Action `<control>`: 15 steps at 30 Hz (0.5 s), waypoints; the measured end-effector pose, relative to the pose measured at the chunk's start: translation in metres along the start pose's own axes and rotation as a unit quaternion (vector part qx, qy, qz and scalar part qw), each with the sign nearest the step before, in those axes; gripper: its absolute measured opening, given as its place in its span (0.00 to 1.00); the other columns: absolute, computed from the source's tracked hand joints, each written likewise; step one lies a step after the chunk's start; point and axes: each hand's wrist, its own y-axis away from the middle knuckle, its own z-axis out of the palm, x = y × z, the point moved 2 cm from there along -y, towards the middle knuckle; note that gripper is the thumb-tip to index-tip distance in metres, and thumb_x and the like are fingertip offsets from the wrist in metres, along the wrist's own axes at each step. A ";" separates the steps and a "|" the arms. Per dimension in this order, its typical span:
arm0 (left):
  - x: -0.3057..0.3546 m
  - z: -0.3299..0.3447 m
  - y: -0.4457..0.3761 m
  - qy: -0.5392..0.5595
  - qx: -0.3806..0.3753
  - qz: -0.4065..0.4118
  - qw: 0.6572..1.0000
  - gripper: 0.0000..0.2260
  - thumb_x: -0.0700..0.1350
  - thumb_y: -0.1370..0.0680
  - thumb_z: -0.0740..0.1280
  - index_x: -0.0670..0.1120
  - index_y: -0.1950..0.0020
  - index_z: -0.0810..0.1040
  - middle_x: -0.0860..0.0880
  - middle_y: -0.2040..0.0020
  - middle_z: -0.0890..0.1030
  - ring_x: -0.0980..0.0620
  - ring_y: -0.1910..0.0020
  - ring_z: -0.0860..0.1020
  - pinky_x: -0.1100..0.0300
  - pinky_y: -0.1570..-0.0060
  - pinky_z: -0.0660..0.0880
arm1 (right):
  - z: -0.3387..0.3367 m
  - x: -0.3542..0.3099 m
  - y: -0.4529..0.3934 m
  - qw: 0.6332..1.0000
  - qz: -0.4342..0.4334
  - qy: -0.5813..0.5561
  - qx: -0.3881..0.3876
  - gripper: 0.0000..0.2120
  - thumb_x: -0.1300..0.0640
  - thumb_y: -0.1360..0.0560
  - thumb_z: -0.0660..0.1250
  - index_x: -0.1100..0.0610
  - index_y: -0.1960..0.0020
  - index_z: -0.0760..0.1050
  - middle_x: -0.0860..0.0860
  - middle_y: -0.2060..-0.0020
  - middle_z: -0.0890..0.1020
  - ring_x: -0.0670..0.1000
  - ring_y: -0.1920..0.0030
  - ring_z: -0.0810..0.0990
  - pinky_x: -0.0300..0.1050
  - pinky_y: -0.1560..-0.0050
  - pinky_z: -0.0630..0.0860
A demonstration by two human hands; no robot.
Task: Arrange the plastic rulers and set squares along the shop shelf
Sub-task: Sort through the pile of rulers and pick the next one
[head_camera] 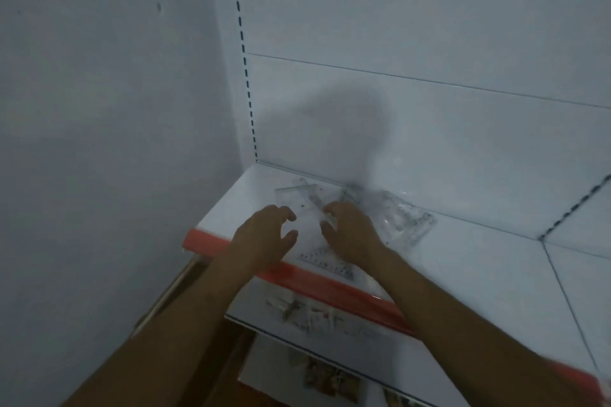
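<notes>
Where hands (264, 235) hover, rulers (406, 221) litter shelf (479, 261).

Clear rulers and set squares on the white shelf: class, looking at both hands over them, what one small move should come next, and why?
Probably lower the right hand onto the ruler near the shelf's red front edge and slide it back toward the others. The clear pieces lie scattered at odd angles; a set square lies to the right. The left hand hovers with curled fingers, holding nothing.
</notes>
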 end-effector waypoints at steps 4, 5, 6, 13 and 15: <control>0.022 0.030 -0.014 0.037 -0.003 0.024 0.999 0.12 0.52 0.21 0.63 0.48 0.42 0.76 0.50 0.47 0.78 0.51 0.48 0.75 0.59 0.50 0.70 | -0.013 0.040 0.034 0.995 0.070 0.000 0.068 0.17 0.52 0.22 0.62 0.57 0.36 0.73 0.55 0.41 0.76 0.57 0.40 0.74 0.51 0.40 0.70; 0.028 0.036 -0.018 0.045 -0.001 0.014 0.999 0.12 0.52 0.21 0.62 0.47 0.43 0.76 0.49 0.48 0.78 0.50 0.48 0.76 0.59 0.51 0.70 | -0.017 0.049 0.041 0.993 0.088 0.011 0.080 0.17 0.52 0.22 0.63 0.56 0.36 0.73 0.55 0.41 0.75 0.57 0.40 0.73 0.50 0.41 0.70; 0.033 0.043 -0.023 0.050 -0.001 0.001 0.999 0.13 0.53 0.21 0.62 0.46 0.43 0.76 0.48 0.48 0.79 0.49 0.48 0.76 0.59 0.51 0.70 | -0.020 0.057 0.048 0.990 0.104 0.024 0.092 0.17 0.51 0.22 0.63 0.56 0.36 0.73 0.55 0.41 0.75 0.57 0.40 0.73 0.49 0.42 0.69; 0.057 0.071 -0.035 -0.010 -0.008 -0.099 0.995 0.32 0.62 0.22 0.58 0.38 0.29 0.61 0.40 0.36 0.70 0.42 0.37 0.70 0.47 0.41 0.71 | -0.021 0.092 0.073 0.981 0.168 0.025 0.095 0.29 0.37 0.27 0.64 0.53 0.33 0.70 0.53 0.38 0.73 0.54 0.39 0.72 0.50 0.40 0.69; 0.061 0.074 -0.037 -0.051 0.014 -0.115 0.992 0.32 0.65 0.23 0.57 0.40 0.31 0.62 0.41 0.37 0.70 0.42 0.38 0.69 0.46 0.42 0.69 | -0.015 0.095 0.075 0.981 0.157 0.042 0.108 0.32 0.34 0.29 0.64 0.54 0.32 0.70 0.53 0.38 0.73 0.54 0.39 0.72 0.50 0.41 0.70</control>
